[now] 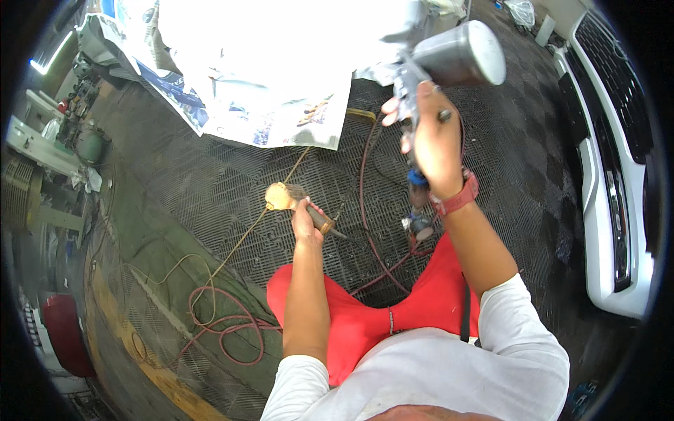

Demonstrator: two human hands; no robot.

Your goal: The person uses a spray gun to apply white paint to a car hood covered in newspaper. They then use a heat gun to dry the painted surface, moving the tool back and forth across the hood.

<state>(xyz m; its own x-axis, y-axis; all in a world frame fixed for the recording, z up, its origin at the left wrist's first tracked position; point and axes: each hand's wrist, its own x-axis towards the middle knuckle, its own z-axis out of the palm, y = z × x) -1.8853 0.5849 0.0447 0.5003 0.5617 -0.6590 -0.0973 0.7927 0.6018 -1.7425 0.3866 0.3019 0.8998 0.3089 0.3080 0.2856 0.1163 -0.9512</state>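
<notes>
My right hand is wrapped round the handle of a spray gun, raised at the upper right of centre. A grey cup with a pale round end sits on the gun, tilted to the right. Below the grip hangs a blue-ringed fitting with a regulator by the red hose. Lower and to the left, my left hand grips a corded hand tool with a round yellowish head and a brown handle. Ahead lies a panel, washed out by glare, with printed masking paper along its near edge.
Red hose loops over green sheeting at the left, beside a thin yellow cord. A white car bumper stands along the right. Dark grid matting covers the floor. A green tank stands far left.
</notes>
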